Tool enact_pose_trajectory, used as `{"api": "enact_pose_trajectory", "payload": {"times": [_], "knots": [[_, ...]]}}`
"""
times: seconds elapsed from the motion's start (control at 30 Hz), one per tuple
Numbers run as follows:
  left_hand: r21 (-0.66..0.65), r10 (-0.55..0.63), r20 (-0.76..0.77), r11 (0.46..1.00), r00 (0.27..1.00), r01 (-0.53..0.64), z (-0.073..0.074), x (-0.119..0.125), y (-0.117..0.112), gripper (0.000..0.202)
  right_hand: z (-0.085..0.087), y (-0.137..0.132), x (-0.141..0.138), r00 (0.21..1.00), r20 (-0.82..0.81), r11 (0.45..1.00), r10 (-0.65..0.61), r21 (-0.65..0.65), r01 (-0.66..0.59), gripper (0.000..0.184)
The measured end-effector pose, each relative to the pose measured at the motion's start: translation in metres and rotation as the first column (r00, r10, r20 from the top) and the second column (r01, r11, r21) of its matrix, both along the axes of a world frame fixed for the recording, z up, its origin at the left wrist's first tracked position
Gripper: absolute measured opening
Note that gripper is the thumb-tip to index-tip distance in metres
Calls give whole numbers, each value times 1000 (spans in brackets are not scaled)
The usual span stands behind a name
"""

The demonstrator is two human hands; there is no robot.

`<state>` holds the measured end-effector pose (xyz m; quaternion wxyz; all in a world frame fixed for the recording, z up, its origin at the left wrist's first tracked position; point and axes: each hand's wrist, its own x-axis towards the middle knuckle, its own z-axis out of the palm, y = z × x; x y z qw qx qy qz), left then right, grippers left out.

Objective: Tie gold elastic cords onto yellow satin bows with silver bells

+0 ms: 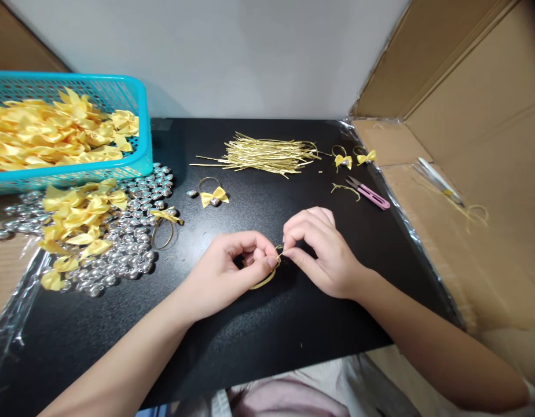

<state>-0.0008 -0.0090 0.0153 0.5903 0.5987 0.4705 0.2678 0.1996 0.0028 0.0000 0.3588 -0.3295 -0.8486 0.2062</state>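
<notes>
Low over the front middle of the black table, my left hand (239, 263) pinches a loop of gold cord (266, 282) between thumb and fingers. Close by on the right, my right hand (322, 249) is closed, its thumb and fingertips gripping the cord's end. The cord runs across the small gap between both fingertips. Part of the loop is hidden behind my left thumb. Beyond my left hand, a yellow bow with a silver bell and cord loop (214, 198) lies on the table. Another bow with a loop (165, 226) leans against the silver bells (128, 249).
A turquoise basket (146, 133) of yellow bows stands at the left, with loose bows (83, 214) in front. Gold cords (270, 155) lie in a bundle at the back. Pink thread snips (372, 196) and two finished-looking bow loops (343, 161) are at the right, near cardboard walls (480, 104).
</notes>
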Motion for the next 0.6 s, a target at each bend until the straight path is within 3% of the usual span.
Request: {"api": "enact_pose_trajectory", "payload": {"times": [0.6], "knots": [[2, 25, 1, 1000, 1000, -25, 3, 1, 0, 17, 2, -1, 0, 1000, -9, 999, 18, 45, -18, 5]]}}
